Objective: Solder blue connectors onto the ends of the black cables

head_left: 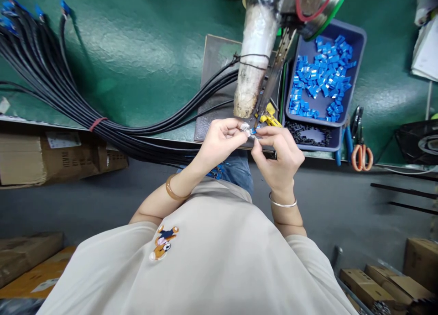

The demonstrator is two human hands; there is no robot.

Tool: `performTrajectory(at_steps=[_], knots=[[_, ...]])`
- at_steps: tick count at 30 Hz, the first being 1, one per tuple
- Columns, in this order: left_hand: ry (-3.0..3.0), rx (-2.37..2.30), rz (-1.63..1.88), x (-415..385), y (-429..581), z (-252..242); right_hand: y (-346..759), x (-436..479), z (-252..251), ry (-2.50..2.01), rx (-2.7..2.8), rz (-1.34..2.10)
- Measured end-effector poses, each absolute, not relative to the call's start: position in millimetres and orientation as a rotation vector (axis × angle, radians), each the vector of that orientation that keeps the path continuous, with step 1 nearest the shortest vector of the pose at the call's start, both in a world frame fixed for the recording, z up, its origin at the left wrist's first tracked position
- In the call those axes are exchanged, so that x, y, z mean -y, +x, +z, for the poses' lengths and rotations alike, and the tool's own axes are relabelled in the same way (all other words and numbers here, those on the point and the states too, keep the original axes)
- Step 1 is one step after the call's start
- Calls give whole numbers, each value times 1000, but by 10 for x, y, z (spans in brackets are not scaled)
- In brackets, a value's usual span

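A small blue connector (253, 131) sits between my fingertips, just under the lower end of a dark metal tool (270, 80). My left hand (222, 139) is closed in a pinch at its left end, with whitish material (245, 127) at the fingertips. From the right, my right hand (279, 156) reaches in with thumb and forefinger curled close together. Its forefinger touches the connector's right side; anything finer in that pinch is too small to make out. Behind the hands hangs a plastic-wrapped tube (256, 55). A yellow piece (271, 115) lies behind my right fingers.
Black cables (143, 130), tied with a red band (98, 123), run leftward across the green table (137, 41). A bin (359, 55) of blue connectors stands right, above a tray (333, 143) of small black parts. Orange-handled scissors (362, 157) and blue-handled pliers (348, 141) are beside it.
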State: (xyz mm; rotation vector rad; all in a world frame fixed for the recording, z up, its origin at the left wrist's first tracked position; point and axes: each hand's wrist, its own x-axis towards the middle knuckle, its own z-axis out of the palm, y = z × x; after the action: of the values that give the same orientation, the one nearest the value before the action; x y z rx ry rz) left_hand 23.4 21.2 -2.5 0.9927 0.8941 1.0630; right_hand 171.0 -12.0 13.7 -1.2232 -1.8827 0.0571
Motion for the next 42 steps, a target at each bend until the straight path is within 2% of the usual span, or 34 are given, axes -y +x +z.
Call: performTrajectory(at_steps=[30, 35, 42], knots=[[1176, -851, 924, -110, 131, -25, 1753, 222, 228, -1291, 1856, 304], [1161, -839, 908, -95, 132, -20, 1789, 258, 261, -1349, 1795, 181], [1167, -827, 910, -76, 132, -34, 1824, 241, 197, -1276, 2020, 149]])
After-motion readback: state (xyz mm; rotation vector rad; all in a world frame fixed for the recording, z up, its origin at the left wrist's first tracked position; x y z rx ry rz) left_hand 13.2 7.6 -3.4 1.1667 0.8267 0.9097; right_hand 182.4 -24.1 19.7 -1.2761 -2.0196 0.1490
